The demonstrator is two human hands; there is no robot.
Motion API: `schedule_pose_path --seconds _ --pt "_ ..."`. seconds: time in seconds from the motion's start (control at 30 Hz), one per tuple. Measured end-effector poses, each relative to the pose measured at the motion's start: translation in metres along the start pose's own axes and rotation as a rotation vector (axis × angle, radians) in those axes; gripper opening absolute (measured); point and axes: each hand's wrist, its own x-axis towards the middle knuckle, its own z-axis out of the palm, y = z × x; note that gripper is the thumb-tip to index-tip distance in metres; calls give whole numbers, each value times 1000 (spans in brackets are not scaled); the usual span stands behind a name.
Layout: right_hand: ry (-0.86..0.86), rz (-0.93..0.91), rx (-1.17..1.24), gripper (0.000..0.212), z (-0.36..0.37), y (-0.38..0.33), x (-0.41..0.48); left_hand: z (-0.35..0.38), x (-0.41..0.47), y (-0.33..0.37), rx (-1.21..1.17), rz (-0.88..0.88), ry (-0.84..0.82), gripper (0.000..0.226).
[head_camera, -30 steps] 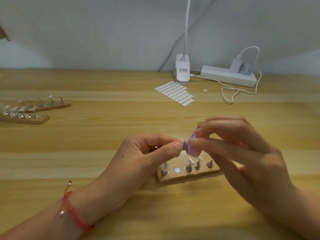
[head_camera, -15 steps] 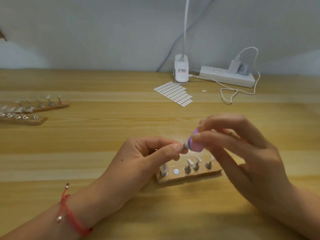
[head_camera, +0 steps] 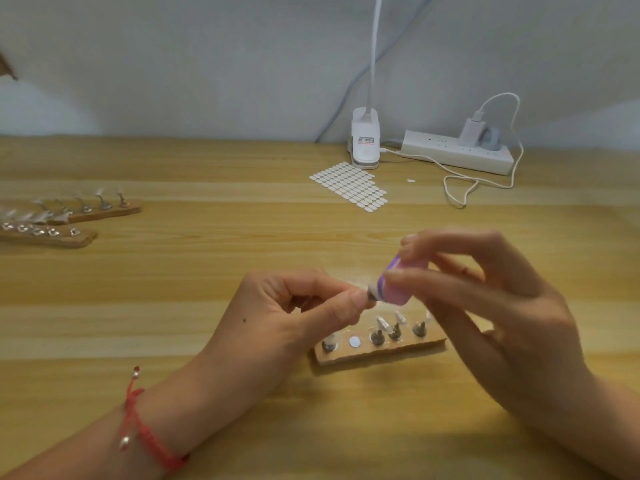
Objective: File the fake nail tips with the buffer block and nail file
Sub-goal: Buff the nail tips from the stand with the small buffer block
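My right hand (head_camera: pixel 498 306) pinches a small purple buffer block (head_camera: pixel 394 289) between thumb and fingers above the table. My left hand (head_camera: pixel 287 317) pinches a small metal peg with a nail tip (head_camera: pixel 371 293) at its fingertips, and the tip touches the block's left end. Below both hands lies a cardboard strip (head_camera: pixel 381 351) with several metal pegs that carry clear nail tips, plus one white sticker dot. A nail file is not in view.
Two more strips with pegs (head_camera: pixel 69 216) lie at the far left. A sheet of white adhesive dots (head_camera: pixel 349 185) lies at mid-back. A lamp clamp (head_camera: pixel 364 140), a power strip (head_camera: pixel 457 154) and a looped white cable (head_camera: pixel 464 188) sit along the wall.
The buffer block in my right hand has shifted slightly up and right against the nail tip. My left hand stays almost still.
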Motion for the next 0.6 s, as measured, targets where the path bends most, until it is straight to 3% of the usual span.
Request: schedule_pose_path --seconds 0.6 --pt "-45 -47 60 29 8 -5 -4 -1 1 -4 11 34 -16 15"
